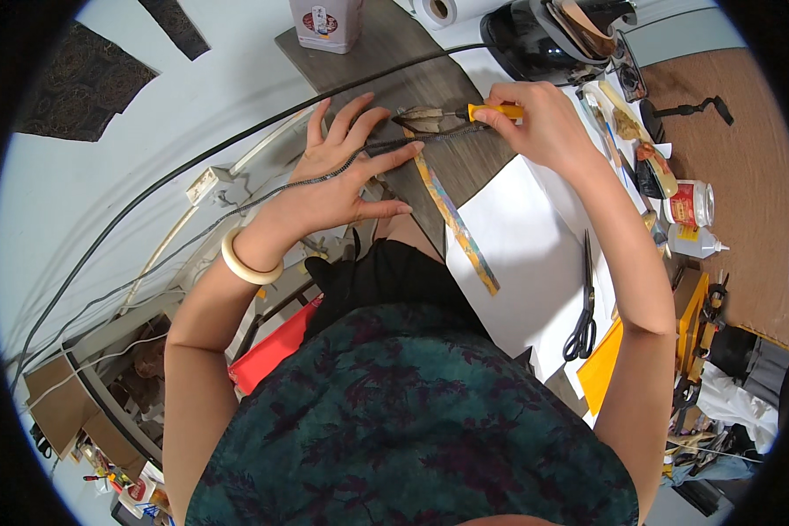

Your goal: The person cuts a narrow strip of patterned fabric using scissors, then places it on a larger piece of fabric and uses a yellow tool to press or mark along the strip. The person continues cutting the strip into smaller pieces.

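While left hand point(342, 175) lies flat pinning the strip point(451, 215) near the board point(465, 158) edge, right hand point(535, 123) grips the yellow-handled tool point(486, 111); press steady.

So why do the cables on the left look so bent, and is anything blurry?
Head view: fisheye lens bows the black cable and wall edges toward the dark round rim; the centre is sharp, with the left hand and right hand crisp; lighting is soft and even, shadows faint.

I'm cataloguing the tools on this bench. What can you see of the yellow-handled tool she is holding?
The yellow-handled tool looks like a soldering or heating iron: yellow plastic grip, thin dark metal shaft, tip over a small brownish piece. It lies nearly level, pointing to the person's left, above the grey board. The right hand grips the handle; the left hand lies flat nearby.
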Tool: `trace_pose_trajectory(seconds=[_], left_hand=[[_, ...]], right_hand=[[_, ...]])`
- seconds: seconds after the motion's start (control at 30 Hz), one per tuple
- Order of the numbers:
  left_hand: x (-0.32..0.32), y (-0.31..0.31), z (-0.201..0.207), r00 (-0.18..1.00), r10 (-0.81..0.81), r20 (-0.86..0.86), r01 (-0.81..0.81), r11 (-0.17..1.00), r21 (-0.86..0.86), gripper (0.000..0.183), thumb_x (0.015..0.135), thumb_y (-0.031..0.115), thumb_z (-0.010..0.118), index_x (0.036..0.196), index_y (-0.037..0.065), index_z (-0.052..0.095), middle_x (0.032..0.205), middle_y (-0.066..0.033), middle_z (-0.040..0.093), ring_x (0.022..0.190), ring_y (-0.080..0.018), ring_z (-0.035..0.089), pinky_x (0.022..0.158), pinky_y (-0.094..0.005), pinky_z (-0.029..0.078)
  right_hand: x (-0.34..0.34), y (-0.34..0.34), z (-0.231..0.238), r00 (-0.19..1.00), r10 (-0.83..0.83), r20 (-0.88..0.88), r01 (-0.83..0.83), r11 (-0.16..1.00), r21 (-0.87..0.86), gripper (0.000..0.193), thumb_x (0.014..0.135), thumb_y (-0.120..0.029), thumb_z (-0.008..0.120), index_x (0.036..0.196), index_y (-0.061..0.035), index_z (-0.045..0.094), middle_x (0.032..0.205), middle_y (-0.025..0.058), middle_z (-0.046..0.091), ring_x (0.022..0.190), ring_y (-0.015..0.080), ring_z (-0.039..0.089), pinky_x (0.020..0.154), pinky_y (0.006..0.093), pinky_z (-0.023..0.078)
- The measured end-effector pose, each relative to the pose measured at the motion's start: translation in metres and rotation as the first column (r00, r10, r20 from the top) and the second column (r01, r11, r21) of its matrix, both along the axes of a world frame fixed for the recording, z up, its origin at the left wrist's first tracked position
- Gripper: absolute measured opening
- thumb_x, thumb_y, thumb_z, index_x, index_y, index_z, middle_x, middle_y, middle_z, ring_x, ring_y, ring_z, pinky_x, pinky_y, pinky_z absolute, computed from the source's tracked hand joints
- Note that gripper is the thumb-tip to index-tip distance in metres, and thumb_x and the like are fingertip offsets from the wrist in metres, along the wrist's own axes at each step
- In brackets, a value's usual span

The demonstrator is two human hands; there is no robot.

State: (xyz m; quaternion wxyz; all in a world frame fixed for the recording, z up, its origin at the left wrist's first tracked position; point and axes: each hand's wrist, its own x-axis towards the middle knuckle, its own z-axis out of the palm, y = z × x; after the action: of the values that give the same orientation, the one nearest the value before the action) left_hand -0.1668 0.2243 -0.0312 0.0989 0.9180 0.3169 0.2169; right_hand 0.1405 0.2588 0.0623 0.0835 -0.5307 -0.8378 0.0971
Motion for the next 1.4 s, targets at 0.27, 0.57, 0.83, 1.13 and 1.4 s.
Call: trace_pose_trajectory(seconds=[0.27, 0.57, 0.83, 1.13, 1.4], left_hand=[[0.0, 0.0, -0.001, 1.0, 0.02, -0.008, -0.02, 0.999, 0.03, 0.077, 0.082, 0.067, 0.078, 0.148, 0.029, 0.068, 0.154, -0.0148, 0.05, 0.154, -0.0412, 0.034, 0.126, -0.0675, 0.015], [0.0, 0.0, -0.009, 0.999, -0.036, -0.019, 0.036, 0.999, 0.011, 0.079, 0.089, 0.068, 0.072, 0.154, 0.025, 0.061, 0.164, -0.0115, 0.049, 0.157, -0.0425, 0.032, 0.125, -0.0719, 0.014], [0.005, 0.002, -0.002, 0.999, -0.041, -0.036, 0.042, 0.999, 0.029, 0.077, 0.092, 0.068, 0.069, 0.154, 0.023, 0.061, 0.163, -0.0095, 0.05, 0.156, -0.0403, 0.035, 0.125, -0.0722, 0.015], [0.013, 0.011, -0.005, 0.998, -0.029, -0.06, 0.032, 0.998, 0.052, 0.074, 0.097, 0.067, 0.065, 0.154, 0.02, 0.06, 0.161, -0.0085, 0.054, 0.157, -0.0374, 0.037, 0.126, -0.0704, 0.017], [0.022, 0.014, -0.01, 0.998, -0.059, 0.034, 0.056, 0.995, 0.086, 0.075, 0.097, 0.066, 0.064, 0.148, 0.011, 0.063, 0.155, -0.01, 0.059, 0.154, -0.0356, 0.041, 0.128, -0.0662, 0.019]], right_hand=[[0.002, 0.004, -0.01, 0.995, -0.011, -0.1, 0.023, 0.992, 0.123, 0.026, 0.094, -0.033, 0.08, 0.089, -0.0076, 0.078, 0.072, 0.0137, 0.071, 0.071, 0.0367, 0.07, 0.066, 0.0436, 0.053], [-0.016, 0.035, 0.088, 0.932, 0.05, -0.359, 0.099, 0.919, 0.382, 0.03, 0.099, -0.033, 0.077, 0.096, -0.0029, 0.074, 0.08, 0.0109, 0.074, 0.071, 0.0234, 0.07, 0.07, 0.0358, 0.056], [-0.152, 0.138, 0.124, 0.979, 0.03, 0.203, -0.096, 0.94, 0.327, 0.026, 0.076, -0.023, 0.083, 0.083, 0.0018, 0.08, 0.089, 0.0258, 0.076, 0.087, 0.0404, 0.077, 0.078, 0.0489, 0.062], [-0.163, 0.16, 0.04, 1.0, 0.005, 0.024, -0.015, 0.919, 0.395, 0.03, 0.08, -0.029, 0.081, 0.082, 0.0015, 0.079, 0.089, 0.0234, 0.078, 0.091, 0.0412, 0.077, 0.083, 0.0493, 0.062], [-0.067, -0.054, -0.023, 0.868, -0.297, -0.398, 0.374, 0.918, 0.13, 0.028, 0.1, -0.028, 0.072, 0.103, -0.0005, 0.071, 0.077, 0.0171, 0.074, 0.074, 0.0381, 0.074, 0.07, 0.0478, 0.058]])
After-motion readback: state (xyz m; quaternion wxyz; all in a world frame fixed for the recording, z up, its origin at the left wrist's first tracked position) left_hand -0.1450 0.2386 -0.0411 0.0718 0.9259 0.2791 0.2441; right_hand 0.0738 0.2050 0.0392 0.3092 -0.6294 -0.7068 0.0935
